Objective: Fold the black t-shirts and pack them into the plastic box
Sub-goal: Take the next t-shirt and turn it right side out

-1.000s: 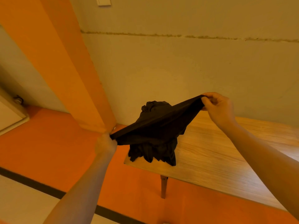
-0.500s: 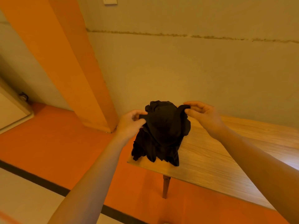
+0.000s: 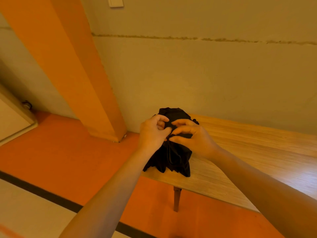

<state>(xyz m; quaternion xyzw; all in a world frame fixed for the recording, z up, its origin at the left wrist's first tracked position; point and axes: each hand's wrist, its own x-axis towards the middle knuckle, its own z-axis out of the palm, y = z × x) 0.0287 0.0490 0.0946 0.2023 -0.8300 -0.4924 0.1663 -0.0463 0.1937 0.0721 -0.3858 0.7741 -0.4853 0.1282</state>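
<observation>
Forearms are reaching forward from the bottom edge, and both hands are meeting at the top of the black t-shirts (image 3: 171, 157), which are sitting bunched in a heap on the near left corner of the tabletop (image 3: 248, 152). The left hand (image 3: 151, 133) is pinching fabric with curled fingers, and the right hand (image 3: 190, 136) is gripping the cloth just beside it, fingertips almost touching. No plastic box is showing.

My guess is that the shirts are tangled: pulling one free may be dragging the rest off the edge onto the orange floor (image 3: 68, 155), since the heap is sitting so close to the corner.

Beyond, the wall (image 3: 205, 74) and orange pillar (image 3: 68, 57) are carrying no writing; a white switch plate (image 3: 116, 1) is blank, and no labels are readable.
</observation>
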